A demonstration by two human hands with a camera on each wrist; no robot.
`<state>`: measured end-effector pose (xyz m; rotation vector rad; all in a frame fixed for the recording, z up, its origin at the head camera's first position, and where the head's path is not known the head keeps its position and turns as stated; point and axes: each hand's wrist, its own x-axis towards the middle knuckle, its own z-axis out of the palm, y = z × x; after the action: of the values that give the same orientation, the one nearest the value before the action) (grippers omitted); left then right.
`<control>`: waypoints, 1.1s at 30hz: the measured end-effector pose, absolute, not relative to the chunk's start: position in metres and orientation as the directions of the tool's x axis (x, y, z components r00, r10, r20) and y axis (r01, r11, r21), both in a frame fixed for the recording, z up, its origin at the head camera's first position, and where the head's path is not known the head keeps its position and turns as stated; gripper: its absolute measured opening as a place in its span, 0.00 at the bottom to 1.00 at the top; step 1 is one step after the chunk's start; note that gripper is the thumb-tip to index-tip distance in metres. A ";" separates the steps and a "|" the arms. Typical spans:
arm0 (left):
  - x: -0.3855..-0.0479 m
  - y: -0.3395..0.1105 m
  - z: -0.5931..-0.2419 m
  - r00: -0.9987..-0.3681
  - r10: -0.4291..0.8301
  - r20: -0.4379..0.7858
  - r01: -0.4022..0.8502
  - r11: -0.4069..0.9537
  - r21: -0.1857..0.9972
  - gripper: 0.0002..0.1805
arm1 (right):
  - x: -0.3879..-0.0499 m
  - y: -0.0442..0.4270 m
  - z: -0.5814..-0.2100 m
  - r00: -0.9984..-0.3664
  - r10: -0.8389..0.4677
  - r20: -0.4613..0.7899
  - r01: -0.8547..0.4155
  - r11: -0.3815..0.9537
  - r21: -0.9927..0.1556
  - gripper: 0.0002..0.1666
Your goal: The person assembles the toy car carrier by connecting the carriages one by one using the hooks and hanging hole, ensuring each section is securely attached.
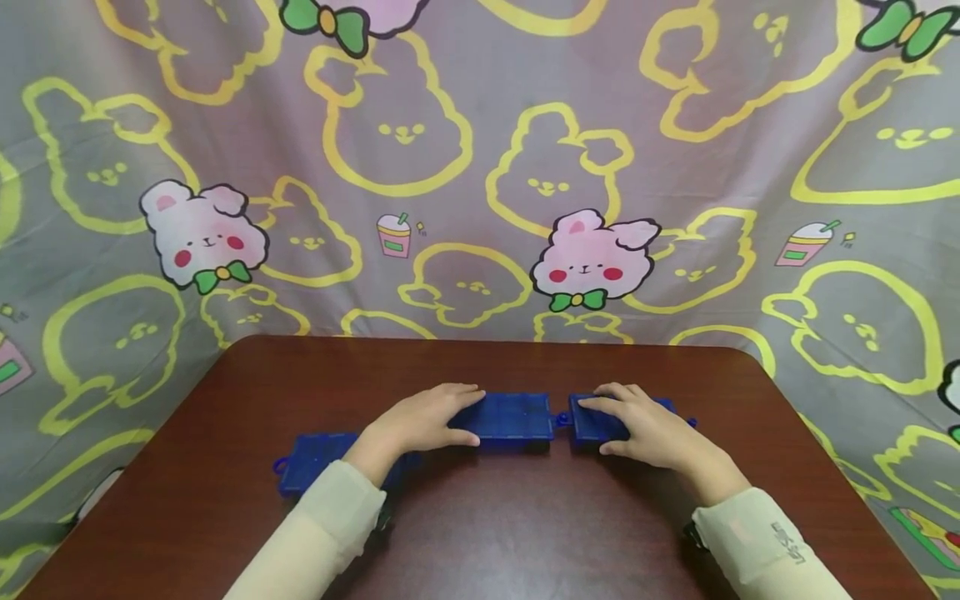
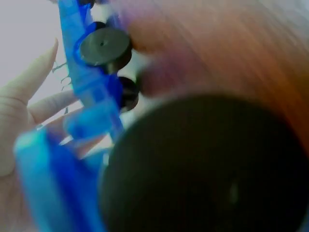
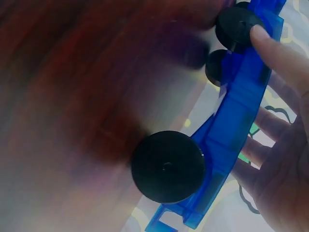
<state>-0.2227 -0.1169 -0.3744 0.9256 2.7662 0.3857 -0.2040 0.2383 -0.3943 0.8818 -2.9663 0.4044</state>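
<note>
- fingers of the right hand [image 1: 652,429], slightly parted, held the right cart [image 1: 597,425] across its width; right wrist view put the thumb tip against a dark wheel [image 3: 235,28], the other fingers behind the blue body.
- left hand [image 1: 423,423] straddled the left end of the middle cart [image 1: 517,415], thumb and fingers well apart: fingertips by the far edge, thumb by the near one. left wrist view blurred; could not tell whether they gripped or only rested.
- key relation: middle and right carts lay end to end, long axes running left to right across the table [image 1: 525,533], a small blue coupling [image 1: 562,419] between them; could not tell whether it was latched.
- right cart lay under the right fingers; coupling sat between the two hands, nearer the right.
- left cart [image 1: 322,458] lay left of the others and closer to the person, partly hidden by the left sleeve [image 1: 341,508]; a loop [image 1: 281,466] showed at its outer end.
- any join to the middle cart was hidden by the left hand.
</note>
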 end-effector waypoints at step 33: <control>-0.164 -0.228 -0.375 -0.878 0.469 -0.093 0.412 0.841 0.352 0.48 | -0.224 0.110 -0.389 -0.737 -0.672 0.073 -0.632 0.645 -0.430 0.38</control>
<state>-0.1642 -0.2283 -0.3747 0.6858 2.8438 0.4845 -0.2240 0.1103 -0.3887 1.1653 -2.9330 0.7082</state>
